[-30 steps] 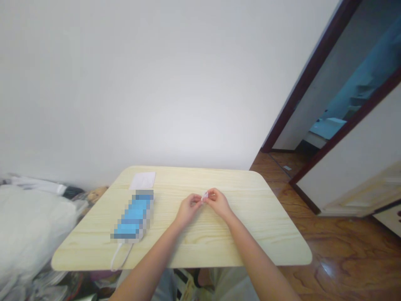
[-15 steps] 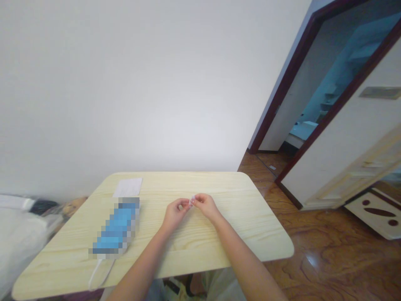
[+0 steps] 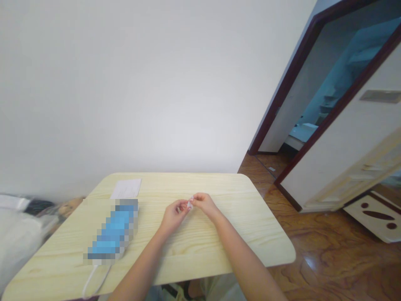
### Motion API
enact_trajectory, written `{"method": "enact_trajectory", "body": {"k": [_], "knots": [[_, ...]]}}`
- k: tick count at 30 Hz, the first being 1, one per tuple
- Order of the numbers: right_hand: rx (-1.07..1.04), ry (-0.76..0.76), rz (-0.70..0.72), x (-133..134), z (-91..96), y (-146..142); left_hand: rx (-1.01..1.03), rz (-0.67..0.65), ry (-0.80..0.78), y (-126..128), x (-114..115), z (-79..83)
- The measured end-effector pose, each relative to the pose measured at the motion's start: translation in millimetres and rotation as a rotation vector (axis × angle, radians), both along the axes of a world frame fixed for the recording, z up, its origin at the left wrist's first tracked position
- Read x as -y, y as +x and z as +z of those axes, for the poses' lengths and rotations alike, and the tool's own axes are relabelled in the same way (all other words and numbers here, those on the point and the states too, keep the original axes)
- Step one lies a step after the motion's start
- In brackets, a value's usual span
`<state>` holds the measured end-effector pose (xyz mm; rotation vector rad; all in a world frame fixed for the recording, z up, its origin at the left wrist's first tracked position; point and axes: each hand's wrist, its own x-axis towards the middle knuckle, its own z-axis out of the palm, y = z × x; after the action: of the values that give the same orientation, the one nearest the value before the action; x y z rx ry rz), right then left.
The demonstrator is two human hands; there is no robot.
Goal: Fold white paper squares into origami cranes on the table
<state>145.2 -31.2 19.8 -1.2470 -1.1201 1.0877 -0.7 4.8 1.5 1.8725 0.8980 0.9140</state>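
Above the middle of the light wooden table [image 3: 188, 251], my two hands meet fingertip to fingertip. Between them is a small white piece [image 3: 189, 205], perhaps paper; its kind is too small to make out. My left hand [image 3: 174, 215] pinches it from the left with thumb and fingers. From the right, my right hand [image 3: 203, 204] grips its upper edge between thumb and forefinger. Most of the piece is hidden by the fingers.
On the table's left lies a pixelated, blue-screened device [image 3: 112, 230] with a white cable [image 3: 89, 280]. Behind it is a white sheet of paper [image 3: 126, 188]. A white wall [image 3: 175, 104] backs the table. To the right are a doorway and a low cabinet [image 3: 372, 215].
The fingertips have shifted slightly around the white piece, and a little more of it shows between them. The view has moved a little; both hands stay over the same spot.
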Motion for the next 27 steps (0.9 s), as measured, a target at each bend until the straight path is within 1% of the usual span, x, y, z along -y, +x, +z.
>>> {"method": "enact_trajectory", "body": {"k": [5,7,10,12,14,17,23,27], "knots": [[-0.12,-0.052,-0.058,-3.4,-11.5,-4.3,0.0,-0.001,-0.007,-1.4,-4.0,-0.4],[-0.125,-0.043,-0.094,-4.1,-13.5,-5.0,0.029,0.021,-0.044,-2.2,-6.7,-0.4],[-0.039,0.033,-0.187,-3.8,-14.3,-6.9,0.123,0.079,-0.157,-2.9,-11.2,-1.5],[0.05,0.104,-0.212,-2.8,-14.8,-10.0,0.173,0.102,-0.197,-2.6,-13.0,-3.0],[0.135,0.145,-0.215,-1.3,-15.4,-14.1,0.18,0.126,-0.173,-2.0,-12.8,-4.4],[0.235,0.154,-0.239,1.4,-14.6,-19.0,0.137,0.131,-0.1,-1.4,-9.4,-3.8],[0.235,0.123,-0.253,5.5,-8.6,-17.3,0.107,0.06,-0.059,-1.7,-3.3,3.7],[0.252,0.132,-0.262,7.2,-5.7,-14.1,0.112,0.066,-0.048,-2.0,-4.0,1.5]]}}
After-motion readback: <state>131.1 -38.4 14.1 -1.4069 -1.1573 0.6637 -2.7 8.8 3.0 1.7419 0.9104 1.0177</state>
